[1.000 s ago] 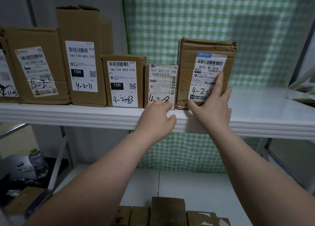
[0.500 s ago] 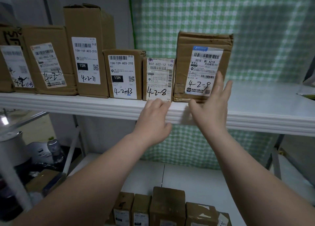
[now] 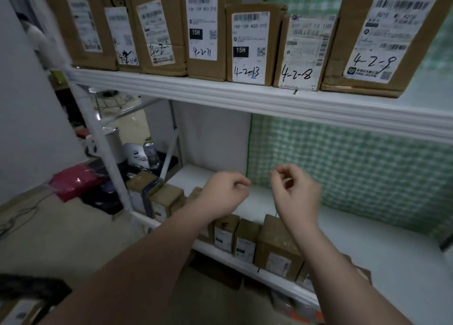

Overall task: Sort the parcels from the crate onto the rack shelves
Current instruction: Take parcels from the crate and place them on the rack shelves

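Standing upright with labels outward, presumably so their handwritten codes read easily, the brown cardboard parcels (image 3: 250, 45) line the white upper rack shelf (image 3: 269, 101), while the left hand (image 3: 221, 194) and right hand (image 3: 297, 193) hover below, loosely curled and empty.

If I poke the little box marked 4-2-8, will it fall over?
Probably not sideways: the 4-2-8 box stands closely between the 4-2-13 box and 4-2-9 box. It would likely slide back on the smooth shelf. Its cardboard looks stiff.

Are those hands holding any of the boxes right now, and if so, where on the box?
Nothing is held. The left hand and right hand hang loosely curled in the air before the lower shelf, touching nothing.
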{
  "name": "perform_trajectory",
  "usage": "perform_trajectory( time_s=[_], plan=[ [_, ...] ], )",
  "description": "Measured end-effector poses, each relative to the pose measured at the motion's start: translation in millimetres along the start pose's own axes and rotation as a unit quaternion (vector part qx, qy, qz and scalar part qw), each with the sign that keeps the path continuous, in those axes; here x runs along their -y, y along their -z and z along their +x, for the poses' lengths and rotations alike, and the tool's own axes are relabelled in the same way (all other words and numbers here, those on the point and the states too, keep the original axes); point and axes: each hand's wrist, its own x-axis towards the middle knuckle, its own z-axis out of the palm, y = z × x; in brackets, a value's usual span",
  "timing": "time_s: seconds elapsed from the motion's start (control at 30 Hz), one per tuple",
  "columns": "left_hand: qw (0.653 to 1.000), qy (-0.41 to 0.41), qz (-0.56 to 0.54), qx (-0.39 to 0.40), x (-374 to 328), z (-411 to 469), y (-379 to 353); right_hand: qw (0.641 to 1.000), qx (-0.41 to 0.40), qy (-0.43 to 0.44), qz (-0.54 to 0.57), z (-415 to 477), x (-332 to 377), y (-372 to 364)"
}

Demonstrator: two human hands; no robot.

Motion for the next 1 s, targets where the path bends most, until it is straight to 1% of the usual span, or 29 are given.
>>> perform_trajectory(
  time_s=[0.03, 0.13, 0.2, 0.27, 0.37, 0.43, 0.53, 0.67, 0.77, 0.83, 1.0],
  plan=[
    [0.999, 0.024, -0.029, -0.016, 13.4, -11.5, 1.6, 1.000, 0.023, -0.010, -0.012, -13.4, -0.9, -6.6],
    [0.994, 0.055, -0.084, -0.045, 50.0, -55.8, 12.3, 0.992, 0.109, -0.049, -0.031, -51.8, 7.7, -34.9],
    [0.994, 0.068, -0.079, -0.034, 69.1, -84.2, 23.2, 0.983, 0.161, -0.080, -0.038, -68.6, 14.5, -55.2],
    [0.993, 0.099, -0.058, -0.029, 106.4, -126.4, 46.0, 0.969, 0.225, -0.090, -0.040, -98.3, 35.9, -92.0],
    [0.983, 0.178, -0.027, -0.021, 176.2, -200.3, 88.3, 0.941, 0.320, -0.108, -0.018, -160.7, 86.2, -151.3],
    [0.965, 0.259, -0.028, -0.039, 224.2, -256.0, 119.7, 0.922, 0.371, -0.108, -0.003, -209.3, 124.9, -190.4],
    [0.929, 0.352, -0.043, -0.106, 288.6, -338.6, 159.2, 0.906, 0.413, -0.092, 0.011, -274.7, 174.6, -246.9],
    [0.869, 0.462, -0.098, -0.148, 346.4, -436.1, 189.9, 0.868, 0.491, -0.077, -0.010, -352.9, 226.5, -298.3],
    [0.833, 0.510, -0.113, -0.185, 377.2, -489.0, 203.6, 0.846, 0.531, -0.056, -0.004, -400.4, 248.2, -325.3],
    [0.810, 0.535, -0.128, -0.205, 396.2, -513.2, 207.3, 0.830, 0.556, -0.048, -0.023, -421.3, 256.2, -342.3],
    [0.771, 0.574, -0.181, -0.208, 438.7, -543.2, 202.9, 0.787, 0.611, -0.040, -0.069, -448.4, 259.5, -387.8]
  ],
)
